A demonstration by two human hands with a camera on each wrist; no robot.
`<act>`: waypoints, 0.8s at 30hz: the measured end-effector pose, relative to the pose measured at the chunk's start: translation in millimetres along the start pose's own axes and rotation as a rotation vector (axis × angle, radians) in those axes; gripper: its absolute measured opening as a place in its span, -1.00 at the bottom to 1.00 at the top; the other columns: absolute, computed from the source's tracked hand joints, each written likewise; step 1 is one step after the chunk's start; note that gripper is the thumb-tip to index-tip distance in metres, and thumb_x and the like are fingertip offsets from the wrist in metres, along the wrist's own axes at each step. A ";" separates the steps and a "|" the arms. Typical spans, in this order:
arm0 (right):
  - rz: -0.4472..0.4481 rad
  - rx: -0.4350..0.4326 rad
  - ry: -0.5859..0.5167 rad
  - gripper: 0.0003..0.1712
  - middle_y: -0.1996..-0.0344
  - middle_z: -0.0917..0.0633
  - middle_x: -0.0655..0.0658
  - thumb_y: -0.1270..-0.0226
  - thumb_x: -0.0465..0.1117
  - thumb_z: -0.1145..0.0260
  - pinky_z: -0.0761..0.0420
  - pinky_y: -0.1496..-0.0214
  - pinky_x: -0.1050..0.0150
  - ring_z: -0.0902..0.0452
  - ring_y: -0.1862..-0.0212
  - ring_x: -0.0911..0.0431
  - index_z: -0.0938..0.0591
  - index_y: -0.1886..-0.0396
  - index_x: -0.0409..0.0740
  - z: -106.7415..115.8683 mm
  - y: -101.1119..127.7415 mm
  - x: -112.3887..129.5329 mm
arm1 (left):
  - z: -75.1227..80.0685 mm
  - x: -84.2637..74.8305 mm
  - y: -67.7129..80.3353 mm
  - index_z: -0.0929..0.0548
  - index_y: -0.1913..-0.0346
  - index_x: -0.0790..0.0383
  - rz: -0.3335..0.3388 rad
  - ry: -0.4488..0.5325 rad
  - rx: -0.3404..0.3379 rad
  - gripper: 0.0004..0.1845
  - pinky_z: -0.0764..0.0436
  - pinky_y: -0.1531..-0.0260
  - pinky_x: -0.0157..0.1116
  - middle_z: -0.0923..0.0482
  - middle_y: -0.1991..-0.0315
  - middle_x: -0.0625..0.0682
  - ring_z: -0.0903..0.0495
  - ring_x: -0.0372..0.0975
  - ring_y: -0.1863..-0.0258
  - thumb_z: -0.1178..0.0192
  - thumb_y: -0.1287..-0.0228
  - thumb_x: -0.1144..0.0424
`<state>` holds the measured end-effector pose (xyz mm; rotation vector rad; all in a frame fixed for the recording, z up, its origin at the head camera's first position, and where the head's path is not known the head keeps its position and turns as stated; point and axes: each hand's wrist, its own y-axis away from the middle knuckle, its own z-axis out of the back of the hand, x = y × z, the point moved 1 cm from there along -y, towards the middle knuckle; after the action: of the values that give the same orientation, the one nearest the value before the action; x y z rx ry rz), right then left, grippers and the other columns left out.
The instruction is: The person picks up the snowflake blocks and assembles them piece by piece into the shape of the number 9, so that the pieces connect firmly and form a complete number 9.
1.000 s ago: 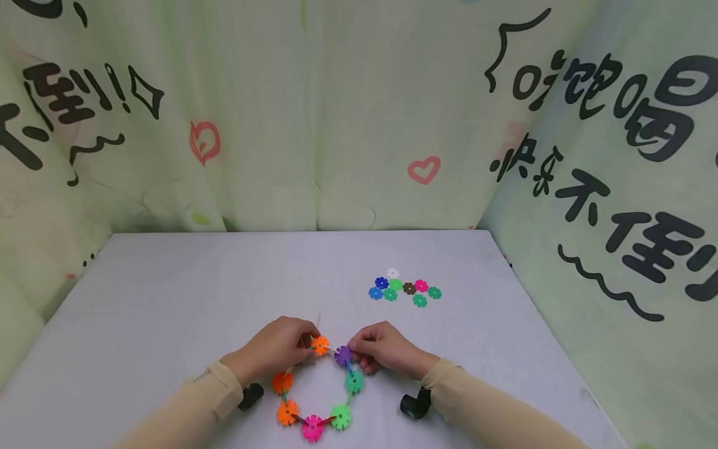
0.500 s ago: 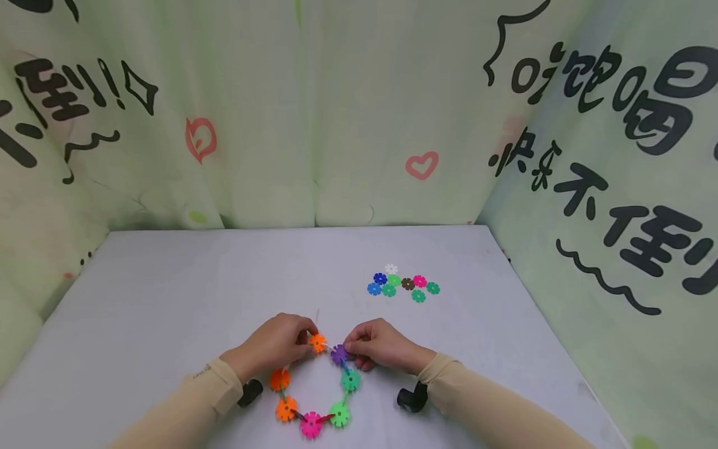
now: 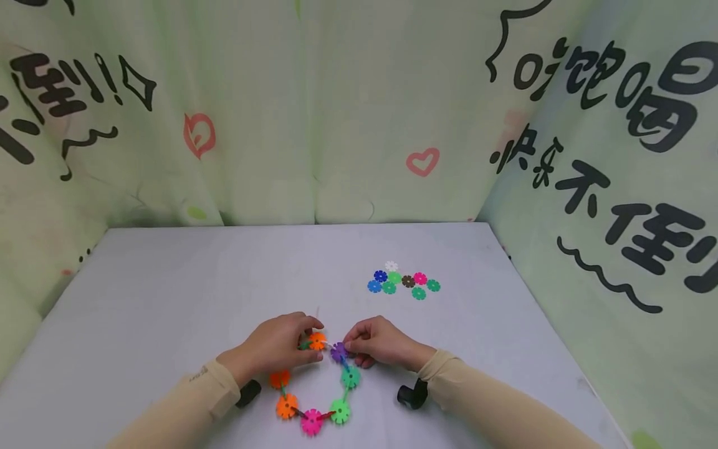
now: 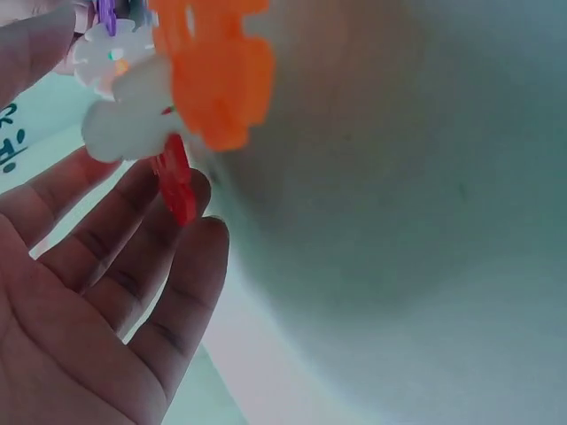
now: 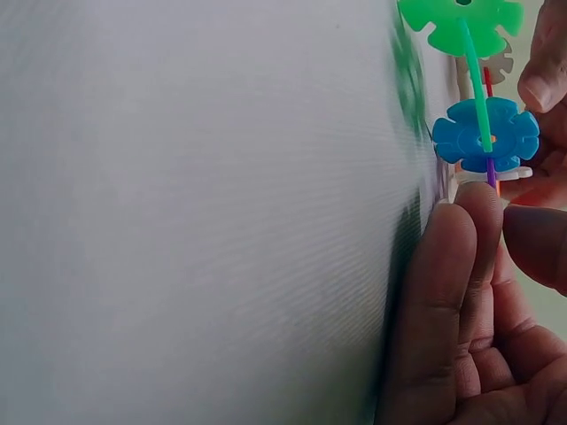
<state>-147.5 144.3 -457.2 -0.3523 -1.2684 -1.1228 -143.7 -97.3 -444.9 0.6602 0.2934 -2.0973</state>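
A ring of interlocking snowflake discs, with a pink disc [image 3: 311, 423] nearest me, lies on the table in the head view. At its far left, my left hand [image 3: 277, 345] has thumb and fingers spread apart around an orange disc [image 3: 317, 341]. The left wrist view shows loosely extended fingers beside a red disc [image 4: 175, 181], below a white disc [image 4: 133, 115]. My right hand [image 3: 387, 343] pinches the purple disc [image 3: 339, 352] between thumb and fingers. Close to those fingertips in the right wrist view are a blue disc [image 5: 456, 133] and a green disc [image 5: 452, 27].
Loose discs, including a brown disc [image 3: 408, 281] and a white one, lie flat in a group at the back right of the white table [image 3: 213, 274]. A printed curtain [image 3: 269, 125] hangs behind the table and along its sides.
My left fingers and thumb have spread away from the orange disc, uncovering a green disc beside it. My right hand keeps its pinch on the purple disc.
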 end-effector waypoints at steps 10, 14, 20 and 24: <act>-0.007 -0.009 0.013 -0.89 0.45 -0.72 -0.08 -0.39 -0.28 -0.33 -0.68 0.37 0.24 -0.58 0.50 0.15 -0.73 0.21 -0.23 -1.5 0.3 -1.2 | -2.4 -5.3 8.3 -0.59 -0.25 0.08 -0.012 -0.055 0.025 -0.28 -0.57 -0.04 -0.07 -0.50 -0.13 -0.03 -0.53 -0.16 -0.04 -0.43 -0.08 -0.22; -0.011 -0.006 0.013 -0.89 0.44 -0.72 -0.08 -0.39 -0.28 -0.33 -0.67 0.37 0.24 -0.58 0.50 0.16 -0.73 0.21 -0.23 -1.2 0.4 -0.5 | -2.8 -8.4 15.6 -0.54 -0.32 0.03 -0.044 -0.036 0.053 -0.12 -0.50 -0.14 0.01 -0.44 -0.25 0.01 -0.46 -0.07 -0.20 -0.40 0.04 -0.38; -0.010 -0.009 0.009 -0.89 0.44 -0.73 -0.08 -0.39 -0.29 -0.33 -0.67 0.37 0.24 -0.59 0.49 0.16 -0.72 0.21 -0.23 -0.8 0.5 0.0 | -6.6 -6.9 21.4 -0.49 -0.36 0.04 -0.087 -0.041 0.082 0.00 -0.44 -0.18 0.05 -0.39 -0.30 0.03 -0.41 -0.04 -0.25 -0.44 0.15 -0.42; -0.018 -0.010 0.006 -0.90 0.44 -0.72 -0.08 -0.38 -0.28 -0.34 -0.68 0.35 0.22 -0.60 0.47 0.13 -0.69 0.18 -0.22 -0.8 2.2 -0.3 | -8.6 -3.7 21.3 -0.48 -0.37 0.06 -0.081 -0.069 0.060 -0.02 -0.44 -0.19 0.03 -0.35 -0.34 0.06 -0.40 -0.03 -0.27 -0.47 0.12 -0.34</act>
<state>-145.2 144.8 -457.0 -0.3454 -1.2632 -1.1452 -121.6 -103.3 -449.2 0.6182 0.2224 -2.2085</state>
